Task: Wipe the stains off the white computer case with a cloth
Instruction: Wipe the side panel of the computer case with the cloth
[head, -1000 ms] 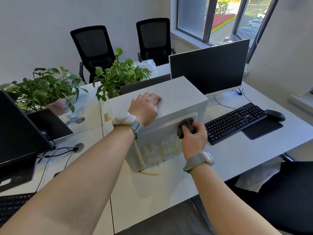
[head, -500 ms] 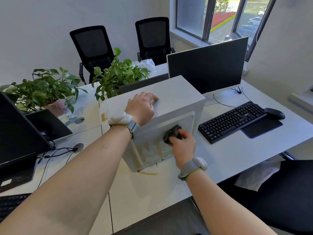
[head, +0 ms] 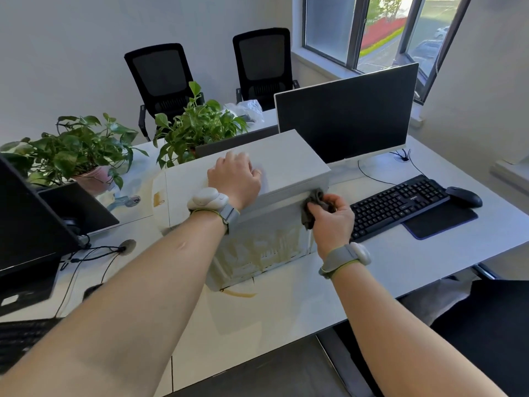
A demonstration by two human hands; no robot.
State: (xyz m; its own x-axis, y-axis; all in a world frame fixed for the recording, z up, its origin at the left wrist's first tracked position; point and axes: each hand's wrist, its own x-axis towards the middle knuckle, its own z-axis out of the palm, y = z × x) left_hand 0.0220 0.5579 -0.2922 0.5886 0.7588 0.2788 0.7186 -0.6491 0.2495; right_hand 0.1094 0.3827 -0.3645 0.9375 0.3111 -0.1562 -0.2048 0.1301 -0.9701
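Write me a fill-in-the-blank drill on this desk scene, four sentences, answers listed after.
1. The right hand grips a dark grey ____ against the white computer case.
2. The left hand rests on the ____ of the case.
3. Yellowish stains streak the case's near side, ____ the cloth.
4. The black keyboard lies on the desk between the case and the ____.

Missing words: cloth; top; below; mouse
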